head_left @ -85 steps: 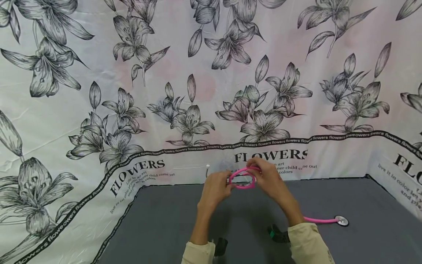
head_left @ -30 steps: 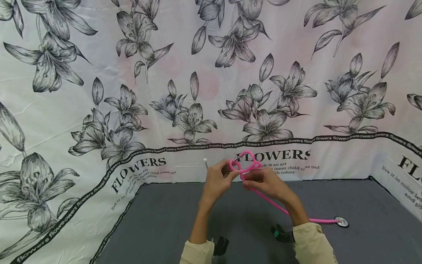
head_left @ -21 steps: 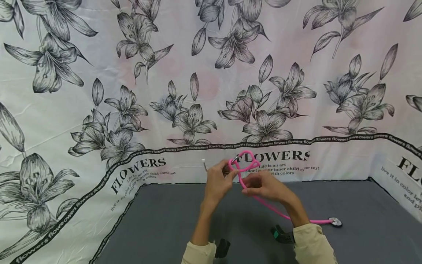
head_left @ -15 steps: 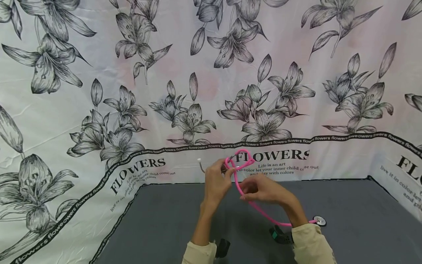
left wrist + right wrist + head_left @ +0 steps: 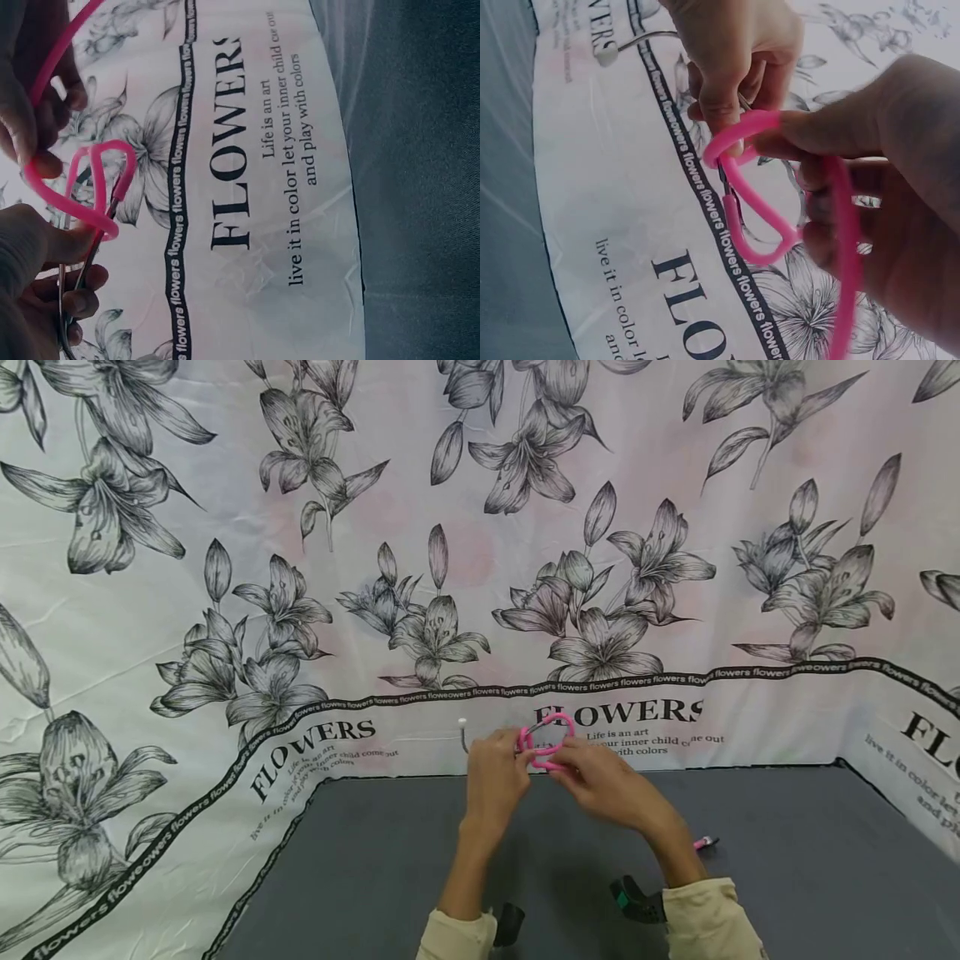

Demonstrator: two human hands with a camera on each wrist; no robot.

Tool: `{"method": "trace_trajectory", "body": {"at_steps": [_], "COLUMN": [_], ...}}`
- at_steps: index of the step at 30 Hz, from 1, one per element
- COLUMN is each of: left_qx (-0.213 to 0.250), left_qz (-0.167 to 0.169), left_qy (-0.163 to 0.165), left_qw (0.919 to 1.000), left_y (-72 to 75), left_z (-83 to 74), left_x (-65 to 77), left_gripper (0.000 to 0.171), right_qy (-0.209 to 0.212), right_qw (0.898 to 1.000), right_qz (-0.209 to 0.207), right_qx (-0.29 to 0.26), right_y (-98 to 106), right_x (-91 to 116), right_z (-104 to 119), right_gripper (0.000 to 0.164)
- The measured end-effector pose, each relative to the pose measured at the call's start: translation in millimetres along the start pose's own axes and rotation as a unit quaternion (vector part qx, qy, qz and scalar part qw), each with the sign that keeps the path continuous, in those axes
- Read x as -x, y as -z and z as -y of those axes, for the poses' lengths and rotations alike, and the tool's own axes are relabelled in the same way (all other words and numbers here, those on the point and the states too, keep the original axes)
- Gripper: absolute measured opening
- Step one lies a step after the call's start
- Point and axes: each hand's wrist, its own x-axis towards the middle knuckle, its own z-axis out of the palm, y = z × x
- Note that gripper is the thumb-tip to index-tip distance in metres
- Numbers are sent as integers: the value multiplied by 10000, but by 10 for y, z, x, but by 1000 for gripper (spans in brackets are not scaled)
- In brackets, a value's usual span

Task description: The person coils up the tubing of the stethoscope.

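Note:
A pink stethoscope (image 5: 572, 724) is held up between both hands above the table's far edge. My left hand (image 5: 497, 781) grips its metal ear tubes (image 5: 61, 300), and a white eartip (image 5: 462, 722) sticks out to the left. In the right wrist view, the pink tubing (image 5: 847, 247) bends across the forked part (image 5: 761, 199) of the stethoscope near the left thumb. My right hand (image 5: 618, 787) pinches that tubing close to the left fingers. Trailing behind the right forearm, the chest piece (image 5: 708, 842) shows edge-on low over the table.
A dark grey table (image 5: 375, 860) lies below the hands. White cloth (image 5: 420, 735) printed with flowers and lettering hangs behind it and along both sides. Each wrist wears a black strap, such as the right wrist strap (image 5: 637, 900).
My right hand has slid down the tubing, then brought it up against the left hand, bending it over the fork. The chest piece has been dragged left and has turned edge-on.

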Motion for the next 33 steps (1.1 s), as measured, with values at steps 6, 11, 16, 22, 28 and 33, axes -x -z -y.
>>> {"method": "trace_trajectory", "body": {"at_steps": [6,11,16,22,28,33], "left_qx": [38,59,161,383,414,276], "left_qz": [235,420,736,1244,1620,1394], "left_qy": [-223,-612,-950,-1203,-1084,-1187], "left_qw": [9995,9972,9926,9842,9799,9827], "left_y": [22,56,24,5,51,45], "left_z": [-97,-174,-225,-277,-272,-273], "left_x": [7,-10,-23,4,29,24], "left_gripper": [18,22,25,24,35,42], "right_qy": [-150,-313,-670,-1011,-1022,-954], "right_qw": [9900,9719,9571,9491,9513,9518], "right_qz": [-1254,-2194,-2582,-2669,-2544,-2538], "right_qx": [625,786,1129,1333,1409,1432], "right_y": [-6,-21,6,25,-6,-17], "right_x": [-58,-98,-81,-20,-24,-22], "right_z": [-27,-98,-155,-209,-231,-229], "right_gripper": [6,6,7,9,8,7]}}
